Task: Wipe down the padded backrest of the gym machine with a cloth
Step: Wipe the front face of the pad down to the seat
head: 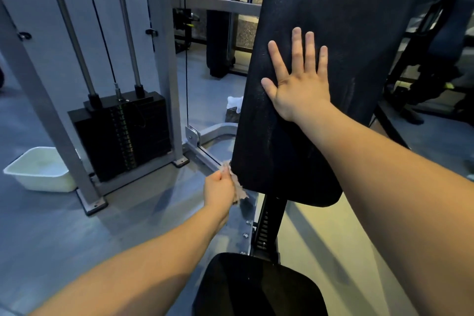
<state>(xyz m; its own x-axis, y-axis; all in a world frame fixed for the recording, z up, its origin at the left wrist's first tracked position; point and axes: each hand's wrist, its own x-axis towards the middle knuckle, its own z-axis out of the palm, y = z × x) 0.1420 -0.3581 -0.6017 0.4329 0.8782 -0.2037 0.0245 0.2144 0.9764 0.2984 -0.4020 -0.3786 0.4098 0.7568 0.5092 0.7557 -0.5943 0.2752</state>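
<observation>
A dim gym with a grey floor (51, 238): a weight stack (123, 136) and a white tub (38, 169) stand well out to the left of the left grip (219, 187). That grip is clenched round a crumpled cloth (240, 192), pressing it to the lower left edge of the black padded backrest (282, 149), just above its bottom corner. Up and to the right, the right grip (300, 87) lies released, fingers spread flat on the pad's face, probably to steady the upright pad against the wiping push. The tub is likely for rinsing, kept near. The seat (256, 287) lies below both grips. Edge work seems in hand; whether the face is finished I cannot tell.
</observation>
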